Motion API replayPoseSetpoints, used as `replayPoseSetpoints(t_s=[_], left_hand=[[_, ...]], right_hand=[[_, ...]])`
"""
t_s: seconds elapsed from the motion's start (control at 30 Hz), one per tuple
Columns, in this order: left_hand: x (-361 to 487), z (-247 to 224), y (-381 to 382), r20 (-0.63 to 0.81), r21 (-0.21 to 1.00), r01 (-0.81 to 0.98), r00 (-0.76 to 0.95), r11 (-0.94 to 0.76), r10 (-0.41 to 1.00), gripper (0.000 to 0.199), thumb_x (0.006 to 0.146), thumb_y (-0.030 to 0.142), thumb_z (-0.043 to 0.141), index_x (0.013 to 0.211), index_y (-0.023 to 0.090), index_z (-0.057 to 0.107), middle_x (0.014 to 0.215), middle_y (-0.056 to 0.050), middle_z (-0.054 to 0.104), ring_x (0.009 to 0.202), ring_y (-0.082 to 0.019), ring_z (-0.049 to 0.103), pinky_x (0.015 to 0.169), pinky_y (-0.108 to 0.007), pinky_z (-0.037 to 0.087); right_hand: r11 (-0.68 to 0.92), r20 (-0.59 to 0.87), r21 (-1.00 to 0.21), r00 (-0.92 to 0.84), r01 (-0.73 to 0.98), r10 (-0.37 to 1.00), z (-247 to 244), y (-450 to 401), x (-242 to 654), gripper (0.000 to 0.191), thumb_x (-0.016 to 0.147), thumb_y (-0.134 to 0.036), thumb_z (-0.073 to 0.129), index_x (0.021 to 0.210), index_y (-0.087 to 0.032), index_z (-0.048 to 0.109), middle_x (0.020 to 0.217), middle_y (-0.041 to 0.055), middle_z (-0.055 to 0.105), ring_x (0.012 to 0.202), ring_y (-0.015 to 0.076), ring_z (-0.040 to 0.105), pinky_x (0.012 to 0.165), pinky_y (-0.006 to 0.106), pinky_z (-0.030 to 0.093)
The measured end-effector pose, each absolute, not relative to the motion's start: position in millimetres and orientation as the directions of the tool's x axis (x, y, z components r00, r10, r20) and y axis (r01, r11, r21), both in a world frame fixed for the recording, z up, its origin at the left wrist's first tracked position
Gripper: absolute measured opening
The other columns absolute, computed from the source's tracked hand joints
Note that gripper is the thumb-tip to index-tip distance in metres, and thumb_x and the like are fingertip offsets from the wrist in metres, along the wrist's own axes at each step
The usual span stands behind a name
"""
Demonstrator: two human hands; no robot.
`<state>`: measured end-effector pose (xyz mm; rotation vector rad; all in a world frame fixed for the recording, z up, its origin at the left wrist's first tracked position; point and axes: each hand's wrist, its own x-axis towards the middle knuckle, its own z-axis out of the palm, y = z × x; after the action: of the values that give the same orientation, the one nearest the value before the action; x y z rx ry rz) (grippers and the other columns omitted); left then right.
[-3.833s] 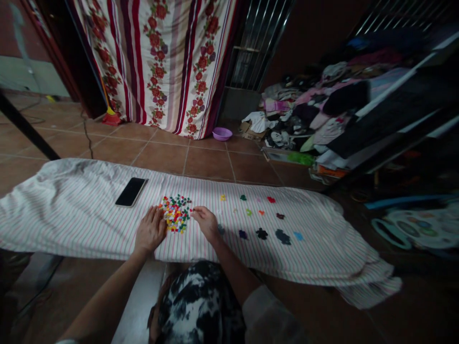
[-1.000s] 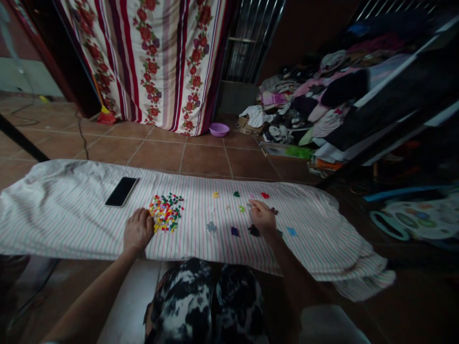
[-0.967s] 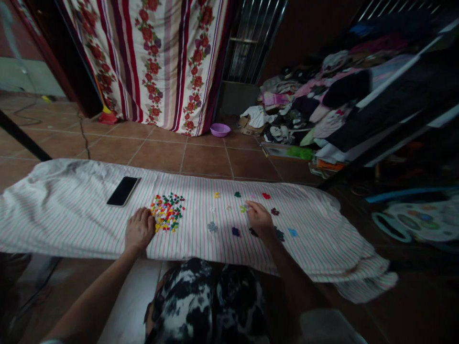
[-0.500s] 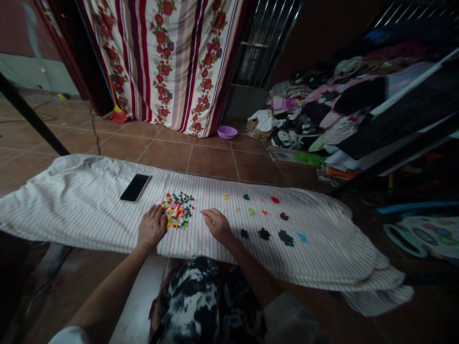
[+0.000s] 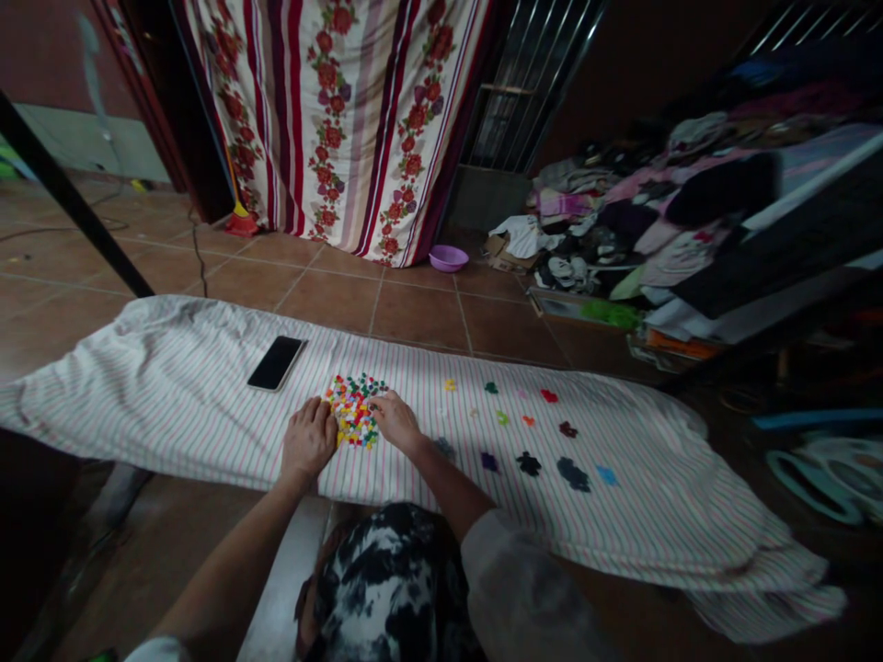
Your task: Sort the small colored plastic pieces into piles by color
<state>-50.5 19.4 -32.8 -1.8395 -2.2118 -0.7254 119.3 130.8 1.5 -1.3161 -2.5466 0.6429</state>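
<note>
A mixed heap of small coloured pieces [image 5: 353, 418] lies on the striped cloth [image 5: 207, 414]. Against the heap's left edge my left hand [image 5: 310, 437] rests palm down, its fingers somewhat spread. My right hand [image 5: 396, 421] is at the heap's right edge, thumb and fingertips pinched together over the pieces; whatever is between them is too small to make out. To the right lie separate small piles by colour, among them yellow [image 5: 450, 384], dark green [image 5: 490, 388], red [image 5: 549, 395], orange [image 5: 528, 420], black [image 5: 529, 463], dark grey [image 5: 573, 473] and blue [image 5: 607, 474].
A phone [image 5: 277, 362] lies on the cloth, left of the heap. Beyond it are a floral curtain [image 5: 372, 129], a purple basin [image 5: 448, 258] and a red dustpan [image 5: 241, 223] on the tiled floor. Clothes [image 5: 621, 211] are piled at the back right.
My right hand has moved left, from beside the heap to its right edge. My left hand stays by the heap. The whole view has shifted slightly.
</note>
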Motion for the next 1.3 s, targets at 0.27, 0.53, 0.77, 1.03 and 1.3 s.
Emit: replayPoseSetpoints(t_s=[0.27,0.53,0.77,1.03,1.3], left_hand=[[-49.7,-30.6,18.7,0.429,0.245,0.962,-0.217,0.118,0.877,0.036,0.094,0.032,0.034,0.116,0.014,0.056,0.126,-0.017,0.060,0.125,-0.027,0.050,0.102,-0.045,0.041],[-49.5,-29.9,18.8,0.430,0.243,0.964,-0.208,0.109,0.878,0.033,0.094,0.031,0.035,0.113,0.016,0.056,0.123,-0.016,0.060,0.125,-0.027,0.050,0.101,-0.044,0.041],[-50.3,-30.7,18.4,0.441,0.272,0.959,-0.194,0.075,0.876,0.029,0.091,0.031,0.037,0.108,0.019,0.058,0.120,-0.015,0.061,0.124,-0.027,0.050,0.100,-0.045,0.042],[-50.3,-30.9,18.4,0.439,0.241,0.966,-0.193,0.092,0.878,0.032,0.093,0.031,0.036,0.111,0.018,0.058,0.121,-0.015,0.062,0.123,-0.027,0.051,0.100,-0.044,0.042],[-50.8,-29.9,17.6,0.438,0.188,0.978,-0.163,0.087,0.884,0.035,0.094,0.031,0.034,0.113,0.014,0.058,0.122,-0.016,0.062,0.123,-0.028,0.051,0.098,-0.044,0.043]], right_hand=[[0.469,-0.117,-0.403,-0.553,0.786,0.825,4.5,133.5,104.9,0.029,0.090,-0.019,0.049,0.110,-0.022,0.069,0.112,0.0108,0.062,0.099,0.0211,0.061,0.086,0.031,0.045],[0.442,-0.056,-0.453,-0.520,0.774,0.852,4.1,128.7,105.8,0.022,0.088,-0.018,0.051,0.101,-0.022,0.069,0.105,0.0072,0.066,0.097,0.0179,0.061,0.084,0.027,0.045],[0.417,0.076,-0.651,-0.492,0.634,0.867,-0.4,129.6,109.0,0.021,0.085,-0.017,0.052,0.095,-0.024,0.068,0.097,0.0010,0.069,0.089,0.0145,0.062,0.083,0.024,0.046],[0.078,-0.046,-0.952,-0.391,0.294,0.919,-9.3,127.2,111.3,0.021,0.083,-0.026,0.052,0.097,-0.026,0.068,0.082,-0.0029,0.069,0.075,0.0138,0.065,0.071,0.026,0.052],[-0.129,-0.100,-0.989,-0.318,-0.070,0.943,-9.7,132.9,132.8,0.020,0.070,-0.035,0.066,0.084,-0.021,0.067,0.080,0.0016,0.069,0.076,0.0162,0.066,0.075,0.030,0.054]])
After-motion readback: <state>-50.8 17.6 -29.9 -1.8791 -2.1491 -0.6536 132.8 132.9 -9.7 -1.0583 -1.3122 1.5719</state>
